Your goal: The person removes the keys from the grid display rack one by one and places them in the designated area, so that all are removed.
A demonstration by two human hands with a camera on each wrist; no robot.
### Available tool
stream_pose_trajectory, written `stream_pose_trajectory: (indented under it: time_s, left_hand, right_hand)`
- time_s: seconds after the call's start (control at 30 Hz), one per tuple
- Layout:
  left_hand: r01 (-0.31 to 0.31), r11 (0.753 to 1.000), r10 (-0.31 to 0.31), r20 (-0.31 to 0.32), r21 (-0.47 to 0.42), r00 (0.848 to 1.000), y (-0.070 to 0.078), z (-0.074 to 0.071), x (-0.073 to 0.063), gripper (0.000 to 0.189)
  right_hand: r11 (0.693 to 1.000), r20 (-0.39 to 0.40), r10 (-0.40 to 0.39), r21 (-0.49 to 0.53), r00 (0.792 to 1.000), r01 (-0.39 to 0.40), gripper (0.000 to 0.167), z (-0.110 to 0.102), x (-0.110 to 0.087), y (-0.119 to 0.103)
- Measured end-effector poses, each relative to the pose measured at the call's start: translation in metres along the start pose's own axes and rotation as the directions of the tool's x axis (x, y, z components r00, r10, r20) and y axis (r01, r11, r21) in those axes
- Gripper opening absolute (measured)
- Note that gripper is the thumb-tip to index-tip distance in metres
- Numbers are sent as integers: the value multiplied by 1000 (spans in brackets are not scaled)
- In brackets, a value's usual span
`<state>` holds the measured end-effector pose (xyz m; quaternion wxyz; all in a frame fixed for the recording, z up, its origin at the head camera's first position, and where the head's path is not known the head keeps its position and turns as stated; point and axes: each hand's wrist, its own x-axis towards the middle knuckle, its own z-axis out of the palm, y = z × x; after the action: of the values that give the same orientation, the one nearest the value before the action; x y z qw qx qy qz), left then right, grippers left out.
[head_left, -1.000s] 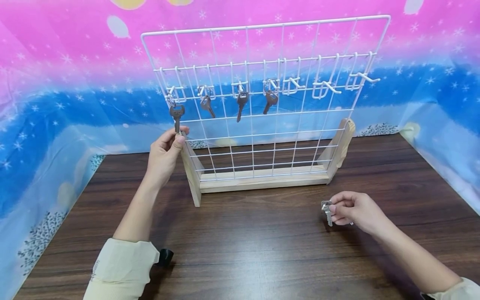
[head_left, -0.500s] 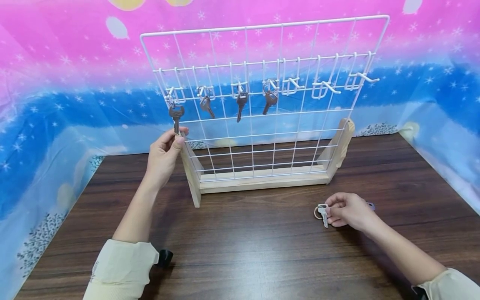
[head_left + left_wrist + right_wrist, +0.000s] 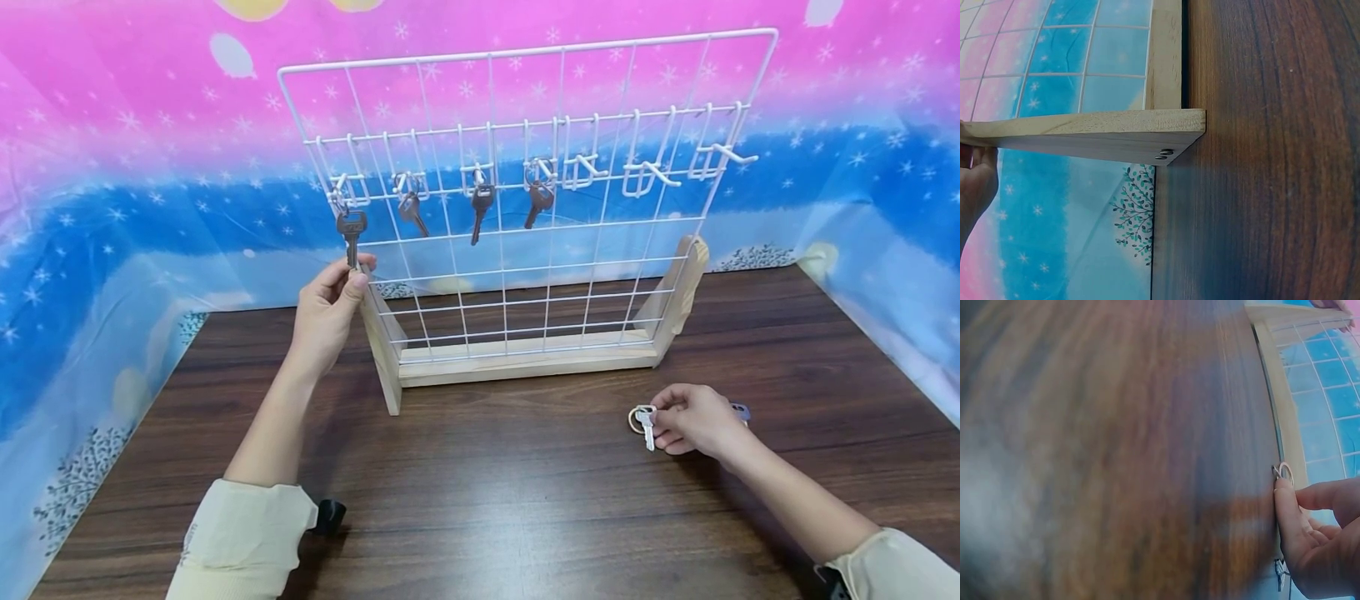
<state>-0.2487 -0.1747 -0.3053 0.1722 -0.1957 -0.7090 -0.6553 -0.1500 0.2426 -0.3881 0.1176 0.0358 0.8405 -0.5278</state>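
Note:
My left hand (image 3: 324,312) grips the top of the wooden left side post (image 3: 382,350) of a white wire grid rack (image 3: 525,271). Between thumb and fingertips, my right hand (image 3: 697,421) pinches a silver key (image 3: 647,427) on a split ring (image 3: 633,419), low over the table in front of the rack's right end. Past that hand, partly hidden by it, lies another key (image 3: 740,412); the right wrist view also catches this key (image 3: 1280,575). Several keys hang from the rack's left hooks, among them a leftmost key (image 3: 352,236) just above my left hand.
White wire hooks (image 3: 648,177) without keys line the rack's right half. The rack's wooden base (image 3: 525,362) stands on a dark wood table (image 3: 480,483). Behind it hangs a pink and blue snowflake cloth (image 3: 150,167).
My right hand has shifted a little left with the key, whose ring now shows. The key behind that hand has come more into view. The left hand stays on the post.

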Motion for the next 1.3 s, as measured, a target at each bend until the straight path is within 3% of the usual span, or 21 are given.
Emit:
stream_pose_trajectory:
  time_s: [0.8, 1.1, 1.3]
  left_hand:
    - [1, 1000, -1, -7, -2, 1000, 1, 1, 2, 28]
    - [8, 1000, -8, -1, -12, 1000, 2, 0, 0, 29]
    - [11, 1000, -11, 3, -7, 1000, 2, 0, 0, 27]
  right_hand:
    - [1000, -44, -8, -21, 999, 7, 23, -5, -2, -6]
    - [993, -75, -116, -10, 990, 115, 27, -15, -7, -30]
    - [958, -56, -282, 37, 958, 284, 26, -10, -6, -39]
